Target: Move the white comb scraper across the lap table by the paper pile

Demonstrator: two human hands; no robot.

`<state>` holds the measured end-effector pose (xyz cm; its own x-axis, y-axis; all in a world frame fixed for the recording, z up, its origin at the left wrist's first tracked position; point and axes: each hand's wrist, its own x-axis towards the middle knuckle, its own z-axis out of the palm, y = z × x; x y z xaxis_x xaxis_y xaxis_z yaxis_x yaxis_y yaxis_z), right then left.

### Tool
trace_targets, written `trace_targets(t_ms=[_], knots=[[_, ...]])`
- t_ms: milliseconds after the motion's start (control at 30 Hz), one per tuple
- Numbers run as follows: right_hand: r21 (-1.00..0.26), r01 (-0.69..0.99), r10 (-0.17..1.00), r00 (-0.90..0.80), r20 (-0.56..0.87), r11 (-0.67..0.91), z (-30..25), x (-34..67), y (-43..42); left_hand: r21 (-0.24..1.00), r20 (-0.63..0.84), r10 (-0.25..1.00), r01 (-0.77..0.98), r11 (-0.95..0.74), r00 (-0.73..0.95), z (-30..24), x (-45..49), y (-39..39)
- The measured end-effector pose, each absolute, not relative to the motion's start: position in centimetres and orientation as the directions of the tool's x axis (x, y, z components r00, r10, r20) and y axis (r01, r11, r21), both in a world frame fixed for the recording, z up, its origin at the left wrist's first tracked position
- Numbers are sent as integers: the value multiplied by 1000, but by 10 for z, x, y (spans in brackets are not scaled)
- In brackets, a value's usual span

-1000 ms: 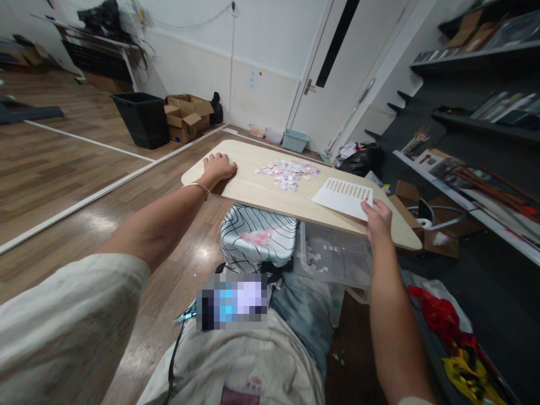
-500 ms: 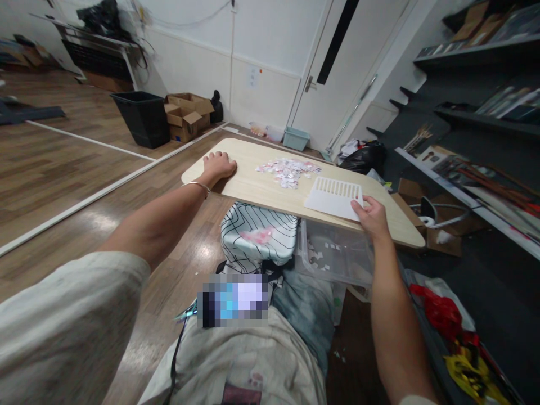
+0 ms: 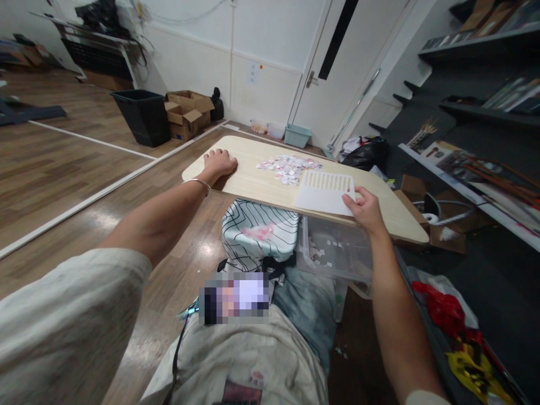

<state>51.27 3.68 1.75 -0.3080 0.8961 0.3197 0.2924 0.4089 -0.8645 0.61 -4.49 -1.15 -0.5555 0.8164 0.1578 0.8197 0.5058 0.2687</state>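
Note:
My left hand (image 3: 220,163) lies on the left end of the pale wooden tabletop (image 3: 248,183), fingers spread and holding nothing. In my right hand (image 3: 366,209), a flat white slotted sheet (image 3: 320,200) is pinched at its right edge, thumb on top. A row of long slots runs along its far side. The sheet is low over the tabletop; whether it touches the wood I cannot tell. Just beyond its left corner is a loose heap of small white and pinkish paper pieces (image 3: 291,167).
Below the table's near edge, a clear plastic box (image 3: 341,261) holds a few white pieces, beside a patterned cushion (image 3: 259,230). A pixelated phone (image 3: 236,298) sits on my lap. Red and yellow bags (image 3: 442,309) lie right; a black bin (image 3: 145,118) and cardboard boxes (image 3: 183,115) stand beyond.
My right hand has moved a little left with the slotted sheet, closer to the paper heap. My left hand stays in place.

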Motion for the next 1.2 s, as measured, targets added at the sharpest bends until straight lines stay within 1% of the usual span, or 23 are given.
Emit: trace_targets(t_ms=[133, 200, 300, 400, 467, 533, 633, 800, 900, 967, 1100, 1200], knots=[[-883, 267, 874, -412, 257, 385, 21, 500, 27, 266, 158, 818, 822, 504, -553, -11, 7, -45], [-899, 242, 874, -422, 243, 366, 19, 498, 27, 268, 156, 820, 823, 501, -550, -11, 6, -45], [-923, 134, 898, -317, 304, 360, 11, 499, 38, 258, 147, 823, 825, 503, -548, -11, 6, -45], [-905, 39, 903, -99, 419, 424, 3, 508, 59, 242, 128, 827, 826, 509, -547, -11, 6, -44], [-875, 51, 874, 55, 483, 481, -2, 517, 73, 242, 117, 829, 825, 511, -547, -10, 6, -45], [-850, 111, 837, 145, 527, 515, -6, 528, 84, 251, 118, 828, 823, 510, -549, -9, 8, -45], [-839, 178, 826, 162, 541, 514, -11, 539, 91, 268, 124, 826, 820, 506, -550, -8, 10, -46], [-858, 228, 861, 121, 495, 461, -16, 540, 89, 295, 136, 822, 815, 499, -553, -8, 10, -47], [-864, 272, 865, 159, 475, 424, -14, 538, 85, 304, 154, 822, 818, 489, -548, -8, 12, -48], [-882, 252, 872, 194, 450, 399, -12, 537, 83, 304, 161, 818, 816, 492, -553, -7, 13, -48], [-912, 150, 875, 258, 409, 382, -9, 538, 80, 311, 161, 812, 809, 498, -562, -5, 16, -49], [-902, 157, 848, 309, 431, 402, -12, 537, 80, 312, 160, 813, 810, 497, -560, -5, 16, -50]])
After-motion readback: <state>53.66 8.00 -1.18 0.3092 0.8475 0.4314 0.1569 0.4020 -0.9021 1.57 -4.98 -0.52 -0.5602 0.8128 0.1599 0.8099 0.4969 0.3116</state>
